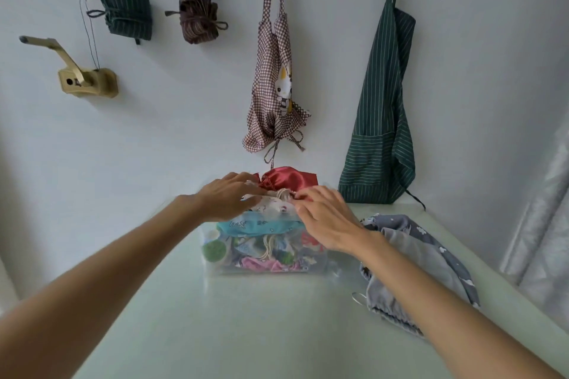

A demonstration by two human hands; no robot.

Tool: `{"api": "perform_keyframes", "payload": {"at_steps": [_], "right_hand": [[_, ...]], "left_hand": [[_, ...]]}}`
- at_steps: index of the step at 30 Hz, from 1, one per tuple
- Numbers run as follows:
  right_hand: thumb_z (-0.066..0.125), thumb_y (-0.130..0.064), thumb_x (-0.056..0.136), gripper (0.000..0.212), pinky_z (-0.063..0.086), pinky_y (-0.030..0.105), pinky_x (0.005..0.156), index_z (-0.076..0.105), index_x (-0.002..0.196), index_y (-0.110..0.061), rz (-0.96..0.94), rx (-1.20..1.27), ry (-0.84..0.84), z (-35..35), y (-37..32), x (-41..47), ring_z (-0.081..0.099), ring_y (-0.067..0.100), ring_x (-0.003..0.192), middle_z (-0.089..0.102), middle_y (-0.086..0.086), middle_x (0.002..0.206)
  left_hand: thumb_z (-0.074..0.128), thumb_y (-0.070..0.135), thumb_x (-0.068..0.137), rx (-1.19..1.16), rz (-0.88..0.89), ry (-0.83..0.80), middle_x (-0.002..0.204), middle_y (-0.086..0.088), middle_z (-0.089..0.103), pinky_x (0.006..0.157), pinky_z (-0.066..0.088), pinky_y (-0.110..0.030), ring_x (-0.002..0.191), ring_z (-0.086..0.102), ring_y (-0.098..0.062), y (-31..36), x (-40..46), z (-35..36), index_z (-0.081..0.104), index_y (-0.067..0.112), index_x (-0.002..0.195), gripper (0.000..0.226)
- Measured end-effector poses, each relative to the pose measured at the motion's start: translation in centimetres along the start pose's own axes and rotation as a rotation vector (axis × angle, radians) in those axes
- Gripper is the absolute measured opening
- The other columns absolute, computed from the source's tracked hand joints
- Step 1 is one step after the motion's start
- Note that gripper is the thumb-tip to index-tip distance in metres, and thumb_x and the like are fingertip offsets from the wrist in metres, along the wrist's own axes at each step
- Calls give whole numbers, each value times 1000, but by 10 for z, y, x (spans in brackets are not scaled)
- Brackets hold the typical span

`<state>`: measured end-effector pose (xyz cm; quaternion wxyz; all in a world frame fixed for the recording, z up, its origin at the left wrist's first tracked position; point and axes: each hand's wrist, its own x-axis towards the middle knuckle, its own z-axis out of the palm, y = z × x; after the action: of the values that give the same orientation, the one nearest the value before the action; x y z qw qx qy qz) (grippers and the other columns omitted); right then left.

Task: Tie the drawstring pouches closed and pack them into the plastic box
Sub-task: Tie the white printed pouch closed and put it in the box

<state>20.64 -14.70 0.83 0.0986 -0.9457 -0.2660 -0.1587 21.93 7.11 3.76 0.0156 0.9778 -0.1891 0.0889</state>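
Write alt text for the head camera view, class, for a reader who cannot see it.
Two bare hands, the left hand and right hand, press a white printed pouch onto a clear plastic box heaped with colourful drawstring pouches, a red satin pouch behind. A grey pouch lies on the pale table; a checked apron hangs above.

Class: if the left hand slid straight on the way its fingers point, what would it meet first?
Probably the red satin pouch, just beyond the left hand on the full plastic box; depth is uncertain.
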Motion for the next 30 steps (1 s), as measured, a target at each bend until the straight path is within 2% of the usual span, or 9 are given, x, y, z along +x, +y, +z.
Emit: {"api": "perform_keyframes", "payload": {"at_steps": [4,6,8,10,14,20,24,27,30], "right_hand": [[21,-28,100,44,23,38,105,63,104,-13,132,101,-189,0,1,13,40,15,112,51,-1,116],[29,-28,95,36,29,42,97,53,73,-12,234,166,-305,-2,2,27,46,24,107,56,4,101],[43,-34,91,33,35,41,98,63,75,-13,295,288,-356,-6,3,38,55,28,110,66,8,110],[62,-36,86,25,44,34,95,74,98,-17,366,360,-224,-4,6,46,59,21,110,68,1,115],[78,-29,75,13,46,24,68,76,87,-25,538,291,143,9,4,45,64,14,89,73,-7,98],[52,-32,91,33,38,34,100,70,97,-4,395,379,-336,-12,11,37,57,29,115,64,11,122],[42,-30,98,30,40,34,94,64,116,-21,251,350,-95,-24,13,-4,54,24,118,62,1,125],[45,-25,97,27,36,29,93,62,118,-25,239,221,109,-30,36,-51,49,11,116,61,-10,120],[55,-18,92,20,40,23,77,69,103,-26,380,178,162,-22,65,-104,56,10,101,66,-10,106]], "left_hand": [[47,51,92,91,-155,-177,141,0,34,109,27,-42,132,25,-25,4,16,0,52,31,133,46],[54,55,86,29,-271,-254,125,-4,48,103,36,-41,121,40,-26,9,32,1,57,21,127,53],[67,50,76,-59,-389,-217,101,-4,56,91,47,-36,102,54,-24,13,43,3,59,13,117,56],[74,41,71,-117,-522,-131,99,-4,57,86,47,-32,102,57,-24,14,47,12,55,13,115,55],[72,32,74,-192,-683,-89,118,-6,58,93,45,-30,114,54,-23,14,48,25,50,14,123,56],[48,41,92,-139,-542,-172,103,-8,58,88,45,-35,96,56,-25,19,38,11,53,10,120,42],[42,23,95,-67,-434,252,95,-5,69,86,46,-36,89,62,-23,44,18,-4,66,12,104,28],[52,16,88,-261,-289,570,92,5,72,82,51,-34,83,65,-19,91,-5,-7,73,22,93,23],[57,17,84,-480,-192,490,91,12,72,71,54,-29,80,67,-12,137,-22,16,73,22,92,18]]}}
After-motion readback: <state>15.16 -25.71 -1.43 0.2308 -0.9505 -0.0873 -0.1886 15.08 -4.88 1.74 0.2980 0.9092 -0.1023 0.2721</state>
